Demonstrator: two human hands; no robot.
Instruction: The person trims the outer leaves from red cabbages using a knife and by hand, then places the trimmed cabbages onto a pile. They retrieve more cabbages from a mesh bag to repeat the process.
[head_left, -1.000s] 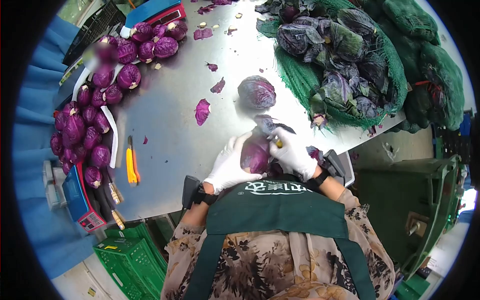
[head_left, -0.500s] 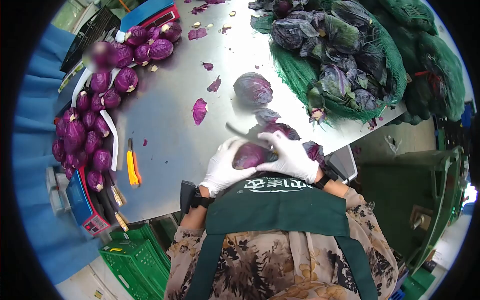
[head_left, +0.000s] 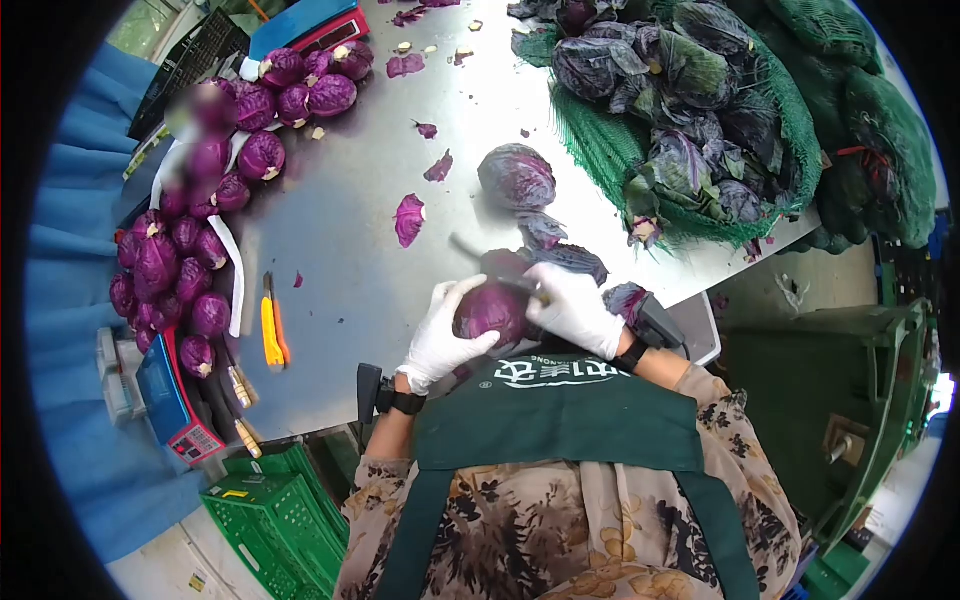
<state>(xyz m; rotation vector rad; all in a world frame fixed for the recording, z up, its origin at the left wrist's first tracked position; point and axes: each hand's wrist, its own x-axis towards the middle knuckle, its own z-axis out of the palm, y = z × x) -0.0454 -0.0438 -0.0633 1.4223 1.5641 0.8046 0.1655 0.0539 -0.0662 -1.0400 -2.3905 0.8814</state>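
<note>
My gloved left hand is wrapped round the side of a red cabbage, held just in front of my apron. In my gloved right hand is a knife, its blade blurred and pointing up and left over the top of the cabbage. The right fingers are closed on the handle, close against the cabbage's right side. Dark outer leaves lie just beyond my hands. Farther out on the metal table rests an untrimmed red cabbage.
Trimmed red cabbages are heaped along the left edge beside scales. A yellow box cutter lies near them. At the right, a green mesh sack spills dark-leaved cabbages. Leaf scraps dot the table. A green bin stands right.
My right hand has drawn back slightly from the cabbage. More bright purple surface now shows, where a darker leaf was at its right side. The view has shifted a little.
</note>
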